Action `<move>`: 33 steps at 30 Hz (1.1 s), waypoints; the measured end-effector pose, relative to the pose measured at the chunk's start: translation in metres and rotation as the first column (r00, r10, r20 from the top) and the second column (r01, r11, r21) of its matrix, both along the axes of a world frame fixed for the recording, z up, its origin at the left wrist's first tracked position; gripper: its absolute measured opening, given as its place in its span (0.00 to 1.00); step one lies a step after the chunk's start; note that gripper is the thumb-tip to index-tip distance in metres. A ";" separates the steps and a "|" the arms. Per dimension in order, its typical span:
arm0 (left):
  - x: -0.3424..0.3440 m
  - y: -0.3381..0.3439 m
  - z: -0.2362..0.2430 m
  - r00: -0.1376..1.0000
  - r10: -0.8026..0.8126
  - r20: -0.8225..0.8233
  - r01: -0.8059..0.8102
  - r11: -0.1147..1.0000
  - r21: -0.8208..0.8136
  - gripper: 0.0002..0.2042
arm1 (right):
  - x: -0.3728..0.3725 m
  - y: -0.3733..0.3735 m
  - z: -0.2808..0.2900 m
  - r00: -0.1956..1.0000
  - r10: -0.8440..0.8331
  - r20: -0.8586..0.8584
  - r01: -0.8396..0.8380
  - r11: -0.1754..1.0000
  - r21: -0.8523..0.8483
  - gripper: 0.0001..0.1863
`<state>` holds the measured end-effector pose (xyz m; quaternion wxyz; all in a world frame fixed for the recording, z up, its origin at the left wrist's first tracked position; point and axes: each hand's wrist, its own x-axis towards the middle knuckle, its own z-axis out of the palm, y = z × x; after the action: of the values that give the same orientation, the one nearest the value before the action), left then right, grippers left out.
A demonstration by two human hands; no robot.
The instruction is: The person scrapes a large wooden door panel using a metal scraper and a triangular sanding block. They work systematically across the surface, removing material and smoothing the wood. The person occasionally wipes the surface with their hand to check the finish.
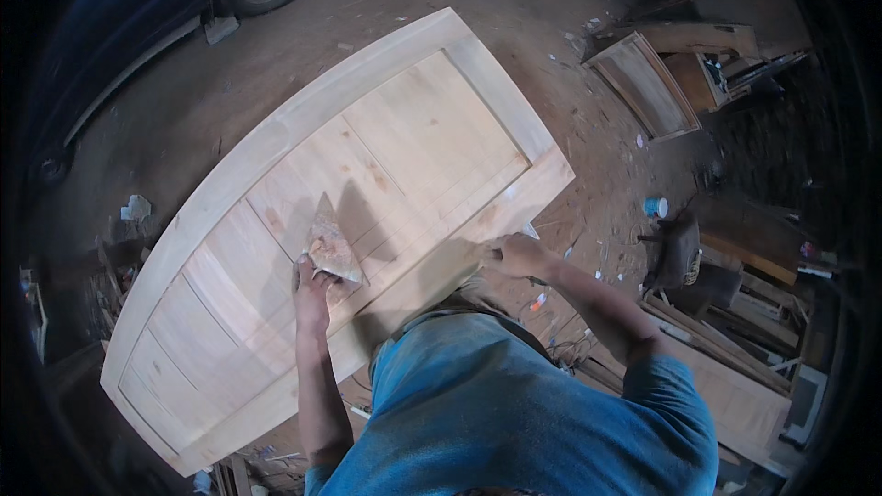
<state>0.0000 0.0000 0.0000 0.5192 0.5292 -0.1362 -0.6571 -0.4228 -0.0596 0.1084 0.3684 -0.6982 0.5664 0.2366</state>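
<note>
Specifically, the left hand (313, 298) is partly closed, its thumb and fingers pinching the lower left edge of a triangular board (333, 246) that bears pale and brownish smears. The triangular board is held over the near middle of a large, pale wooden panel (432, 138) with one curved long side, and shadow falls on the wood beside it. The right hand (520, 257) is at the panel's near edge, toward its right end, with fingers curled inward; a small pale piece (530, 231) shows just beyond the knuckles, but at this angle it cannot fairly be told whether the hand grips it. To the right, a white and blue cup (656, 208) and a framed wooden piece (646, 87) lie on the ground (514, 0), well apart from both hands
</note>
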 end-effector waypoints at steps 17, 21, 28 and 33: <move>-0.069 -0.013 0.044 0.977 0.168 0.135 -0.192 0.962 0.193 0.22 | 0.017 -0.137 -0.043 0.724 -0.495 0.480 0.405 0.869 0.285 0.15; -0.089 -0.001 0.030 0.958 0.209 0.194 -0.252 0.940 0.231 0.22 | 0.021 -0.175 -0.060 0.656 -0.587 0.474 0.471 0.809 0.352 0.11; -0.136 0.024 0.015 0.903 0.345 0.257 -0.418 0.844 0.337 0.23 | 0.035 -0.213 -0.089 0.679 -0.548 0.488 0.399 0.834 0.380 0.12; -0.154 0.027 0.015 0.915 0.340 0.218 -0.402 0.817 0.414 0.18 | 0.031 -0.220 -0.092 0.737 -0.570 0.364 0.421 0.808 0.413 0.13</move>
<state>-0.1537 0.0269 0.0151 0.4904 0.6939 0.0909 -0.5193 -0.3914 -0.2800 0.0167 0.6470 -0.4901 0.5831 0.0356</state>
